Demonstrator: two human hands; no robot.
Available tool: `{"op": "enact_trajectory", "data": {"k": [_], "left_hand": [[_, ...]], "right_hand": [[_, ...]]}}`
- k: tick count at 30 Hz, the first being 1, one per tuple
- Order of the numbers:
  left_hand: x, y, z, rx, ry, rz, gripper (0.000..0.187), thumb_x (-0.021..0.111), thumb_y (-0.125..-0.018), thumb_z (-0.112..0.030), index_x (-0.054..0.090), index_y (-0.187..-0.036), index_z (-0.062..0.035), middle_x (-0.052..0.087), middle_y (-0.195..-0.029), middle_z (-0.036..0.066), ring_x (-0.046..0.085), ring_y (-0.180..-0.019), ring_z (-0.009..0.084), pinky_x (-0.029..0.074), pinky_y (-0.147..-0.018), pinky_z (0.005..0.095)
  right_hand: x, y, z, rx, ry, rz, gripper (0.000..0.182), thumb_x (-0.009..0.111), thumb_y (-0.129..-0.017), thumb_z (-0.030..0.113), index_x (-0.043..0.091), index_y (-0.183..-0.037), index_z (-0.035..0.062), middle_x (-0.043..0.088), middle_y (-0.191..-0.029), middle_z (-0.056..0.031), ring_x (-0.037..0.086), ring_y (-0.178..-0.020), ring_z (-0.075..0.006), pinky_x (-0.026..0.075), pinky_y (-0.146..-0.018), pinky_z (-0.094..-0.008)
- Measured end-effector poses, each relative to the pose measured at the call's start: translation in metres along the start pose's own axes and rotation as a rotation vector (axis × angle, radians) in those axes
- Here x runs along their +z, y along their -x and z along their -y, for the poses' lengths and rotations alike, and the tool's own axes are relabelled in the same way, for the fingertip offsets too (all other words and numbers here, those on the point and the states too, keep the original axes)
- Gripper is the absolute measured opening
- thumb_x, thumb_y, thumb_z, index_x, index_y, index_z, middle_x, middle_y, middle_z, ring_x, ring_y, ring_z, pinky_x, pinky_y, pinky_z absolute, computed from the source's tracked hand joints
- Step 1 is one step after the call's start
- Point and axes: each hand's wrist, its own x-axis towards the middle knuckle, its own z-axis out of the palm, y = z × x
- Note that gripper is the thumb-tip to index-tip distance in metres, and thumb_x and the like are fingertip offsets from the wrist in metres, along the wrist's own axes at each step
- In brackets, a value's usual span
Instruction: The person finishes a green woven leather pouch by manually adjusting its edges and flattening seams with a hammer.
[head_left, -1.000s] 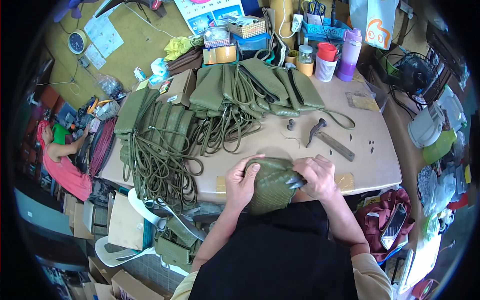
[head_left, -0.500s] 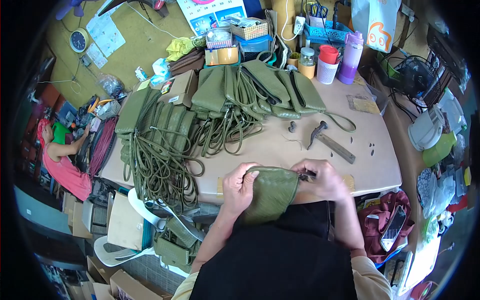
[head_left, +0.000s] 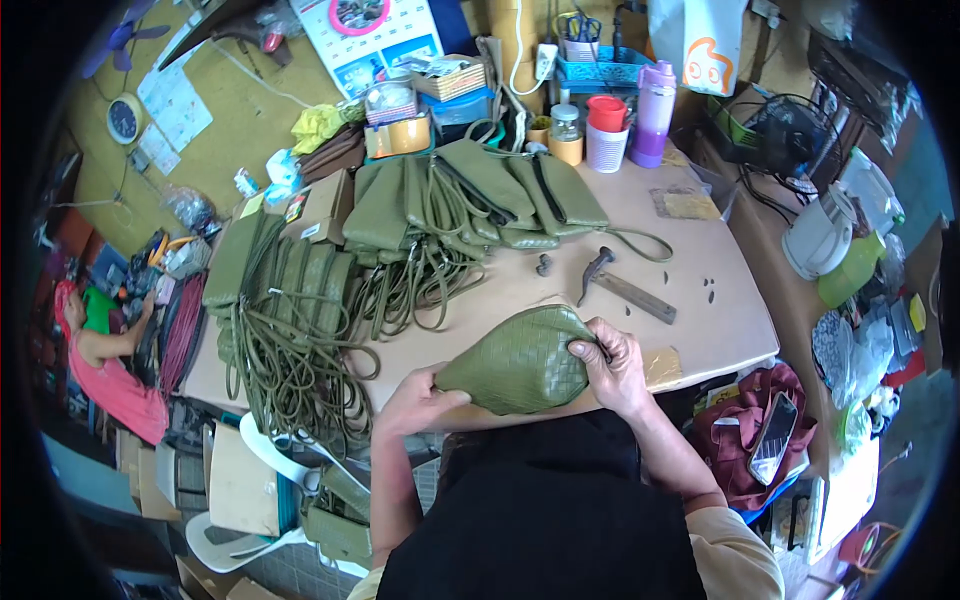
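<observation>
A green woven-pattern pouch (head_left: 525, 360) is stretched between my two hands above the table's front edge. My left hand (head_left: 422, 400) grips its left corner, thumb on top. At the upper right corner my right hand (head_left: 612, 365) pinches the pouch, with the fingers partly behind it. Beyond the pouch lies a hammer (head_left: 632, 294) with a wooden handle and dark head. A small dark metal piece (head_left: 544, 265) rests left of the hammer head.
Piles of green pouches (head_left: 470, 195) with looped straps (head_left: 305, 370) cover the table's left and back. A purple bottle (head_left: 653, 115) and a lidded cup (head_left: 606, 135) stand behind. At far left sits another person (head_left: 110, 370). A maroon bag (head_left: 745, 430) with a phone is at right.
The pouch has turned and now spreads wide between my hands. My left hand has moved left and down; my right hand has shifted from its side edge to the upper corner. The view has shifted.
</observation>
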Motion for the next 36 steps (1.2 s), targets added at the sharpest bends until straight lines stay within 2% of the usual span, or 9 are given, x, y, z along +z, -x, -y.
{"op": "enact_trajectory", "data": {"k": [1, 4, 8, 13, 16, 18, 23, 27, 36], "left_hand": [[0.003, 0.002, 0.008, -0.196, 0.264, -0.026, 0.036, 0.069, -0.087, -0.021, 0.061, -0.114, 0.0021, 0.07, -0.093, 0.008, 0.065, -0.08, 0.0133, 0.051, -0.072, 0.0278], [0.009, 0.006, 0.005, -0.07, 0.811, -0.394, 0.03, 0.061, -0.094, -0.021, 0.061, -0.113, 0.0024, 0.069, -0.095, 0.006, 0.064, -0.081, 0.0126, 0.051, -0.073, 0.027], [0.008, 0.006, -0.03, 0.101, 0.462, -0.663, 0.028, 0.054, -0.099, -0.021, 0.061, -0.114, 0.0011, 0.066, -0.101, 0.005, 0.059, -0.089, 0.0097, 0.046, -0.082, 0.0242], [0.012, 0.0, -0.063, 0.229, 0.053, -0.548, 0.023, 0.057, -0.092, -0.003, 0.059, -0.114, 0.0029, 0.065, -0.1, 0.006, 0.057, -0.09, 0.0084, 0.044, -0.083, 0.0231], [0.016, 0.004, -0.057, 0.18, 0.079, -0.569, 0.02, 0.058, -0.092, -0.004, 0.061, -0.11, 0.0031, 0.064, -0.095, 0.004, 0.055, -0.085, 0.0074, 0.044, -0.078, 0.0215], [0.022, 0.004, -0.06, 0.223, 0.007, -0.608, 0.011, 0.06, -0.092, -0.007, 0.064, -0.095, 0.0034, 0.062, -0.077, 0.002, 0.053, -0.071, 0.0067, 0.045, -0.065, 0.0221], [0.029, 0.004, -0.065, 0.248, -0.091, -0.566, 0.013, 0.059, -0.093, -0.01, 0.062, -0.092, 0.0026, 0.059, -0.071, 0.006, 0.052, -0.064, 0.0102, 0.043, -0.059, 0.0253], [0.045, -0.006, -0.068, 0.372, -0.052, -0.444, 0.011, 0.059, -0.093, -0.008, 0.062, -0.097, 0.0016, 0.062, -0.078, 0.009, 0.058, -0.066, 0.0167, 0.046, -0.062, 0.026], [0.058, -0.004, -0.076, 0.319, -0.056, -0.44, 0.013, 0.06, -0.092, -0.01, 0.056, -0.085, 0.0003, 0.054, -0.066, 0.009, 0.048, -0.054, 0.0174, 0.04, -0.053, 0.0299]], "right_hand": [[0.0, 0.002, -0.005, 0.0, 0.068, -0.018, 0.012, 0.065, -0.089, 0.01, 0.058, -0.087, 0.001, 0.051, -0.061, -0.0083, 0.048, -0.055, -0.0102, 0.043, -0.054, -0.0295], [-0.001, 0.01, -0.002, 0.107, 0.293, 0.055, 0.013, 0.062, -0.092, 0.01, 0.054, -0.095, 0.0011, 0.051, -0.064, -0.0101, 0.049, -0.063, -0.0091, 0.044, -0.059, -0.0288], [0.009, 0.011, -0.007, 0.131, -0.193, 0.126, 0.022, 0.064, -0.092, 0.016, 0.054, -0.101, -0.0014, 0.056, -0.078, -0.0046, 0.051, -0.079, -0.0076, 0.045, -0.071, -0.0251], [-0.006, -0.006, 0.002, 0.206, -0.175, 0.086, 0.023, 0.066, -0.091, 0.017, 0.062, -0.104, -0.0024, 0.061, -0.081, -0.0015, 0.055, -0.077, -0.0065, 0.047, -0.072, -0.0235], [-0.002, -0.006, 0.007, 0.132, -0.182, 0.073, 0.021, 0.068, -0.089, 0.018, 0.066, -0.095, -0.0024, 0.065, -0.076, -0.0035, 0.059, -0.072, -0.0087, 0.049, -0.068, -0.0256], [-0.013, -0.003, 0.014, 0.164, 0.175, 0.34, 0.016, 0.069, -0.088, 0.015, 0.068, -0.09, -0.0006, 0.066, -0.071, -0.0089, 0.061, -0.065, -0.0128, 0.049, -0.064, -0.0277], [-0.01, 0.003, 0.012, 0.203, 0.364, 0.227, 0.015, 0.072, -0.083, 0.013, 0.07, -0.091, 0.0002, 0.067, -0.073, -0.0125, 0.065, -0.066, -0.0204, 0.05, -0.064, -0.0311], [0.006, -0.012, 0.039, -0.151, 0.177, 0.208, 0.021, 0.074, -0.081, 0.014, 0.07, -0.095, -0.0008, 0.067, -0.086, -0.0138, 0.066, -0.075, -0.0221, 0.052, -0.071, -0.0311], [0.037, -0.014, 0.027, 0.127, 0.019, 0.304, 0.021, 0.069, -0.087, 0.017, 0.065, -0.081, -0.0026, 0.064, -0.068, -0.0097, 0.056, -0.058, -0.0177, 0.046, -0.059, -0.0309]]}}
